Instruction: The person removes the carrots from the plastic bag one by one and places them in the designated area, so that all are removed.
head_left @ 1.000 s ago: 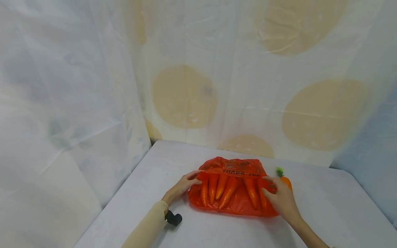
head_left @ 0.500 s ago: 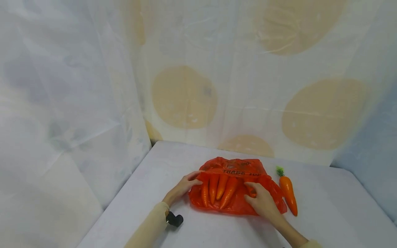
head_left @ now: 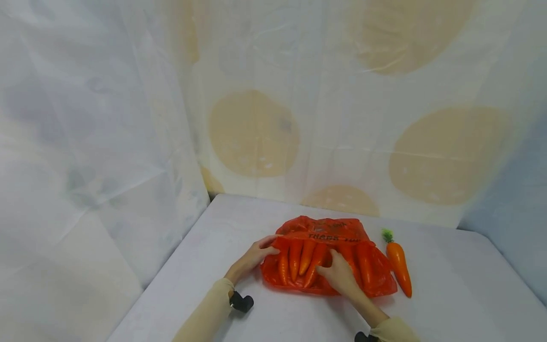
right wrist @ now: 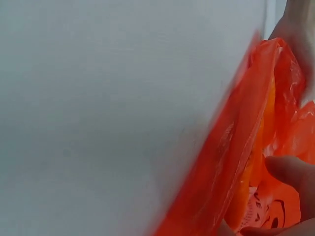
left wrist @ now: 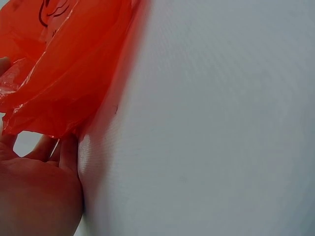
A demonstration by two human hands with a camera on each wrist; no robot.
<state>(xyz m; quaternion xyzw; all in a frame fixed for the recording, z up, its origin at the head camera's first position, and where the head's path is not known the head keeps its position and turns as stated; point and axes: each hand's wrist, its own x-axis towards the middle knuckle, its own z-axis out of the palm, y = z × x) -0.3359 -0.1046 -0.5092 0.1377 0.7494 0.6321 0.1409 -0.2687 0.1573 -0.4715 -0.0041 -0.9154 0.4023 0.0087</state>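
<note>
Head view: my left grip [head_left: 252,257] is at the end of the red bag [head_left: 378,275] nearest it, holding the plastic between thumb and fingers. My right grip [head_left: 341,274] is over the bag with thumb and fingers apart, its fingertips down among the carrots [head_left: 306,259]. Four of them lie side by side in the bag between my two grips, the nearest one just beside my right thumb; two more lie in the bag to the right of my right grip. Farther right, just past the bag's end, a loose carrot [head_left: 399,270] with a green top [head_left: 387,235] rests on the white surface [head_left: 453,280]. Black THANK YOU lettering shows on the bag beyond my right fingertips.

Left wrist view: my left palm faces up beneath the bag's edge, and the fingers run behind the red plastic, so their tips are hidden. Bare white surface spreads to the right of that grip.

Right wrist view: my right thumb and fingers stand apart inside the bag's mouth, with an orange carrot side showing just beside them and dark print beyond. My left grip appears at the bag's far end, partly covered by it.
</note>
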